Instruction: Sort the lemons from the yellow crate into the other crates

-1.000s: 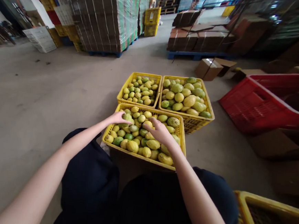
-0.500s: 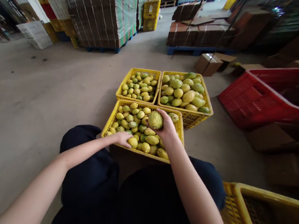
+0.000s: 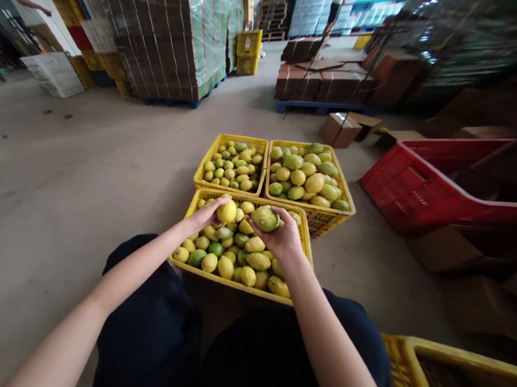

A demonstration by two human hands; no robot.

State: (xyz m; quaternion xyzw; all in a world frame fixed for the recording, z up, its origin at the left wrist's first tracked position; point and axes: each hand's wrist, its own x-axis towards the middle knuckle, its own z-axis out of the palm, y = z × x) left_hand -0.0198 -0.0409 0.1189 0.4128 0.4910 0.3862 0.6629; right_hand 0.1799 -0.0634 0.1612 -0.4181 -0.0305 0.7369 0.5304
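Observation:
My left hand point(image 3: 208, 213) is closed around a yellow lemon point(image 3: 226, 212), held above the near yellow crate point(image 3: 242, 289). Just right of it, my right hand point(image 3: 284, 232) grips a larger, rough-skinned green-yellow lemon point(image 3: 265, 218). Below both hands, the crate is filled with yellow and green lemons point(image 3: 226, 267) of mixed sizes. Two more yellow crates stand against its far side. Small lemons point(image 3: 229, 173) lie in the left one point(image 3: 197, 174); bigger fruit point(image 3: 315, 182) is heaped in the right one point(image 3: 349, 206).
A red crate point(image 3: 388, 186) stands to the right, with cardboard point(image 3: 446, 247) beside it. Another yellow crate point(image 3: 411, 354) sits by my right knee. Wrapped pallet stacks point(image 3: 150, 36) and flat cartons point(image 3: 321, 82) stand farther back. A person point(image 3: 25, 2) is at the far left.
My left hand has risen from the crate's near edge, now with a yellow lemon. My right hand has turned its lemon sideways. The view has tilted up slightly.

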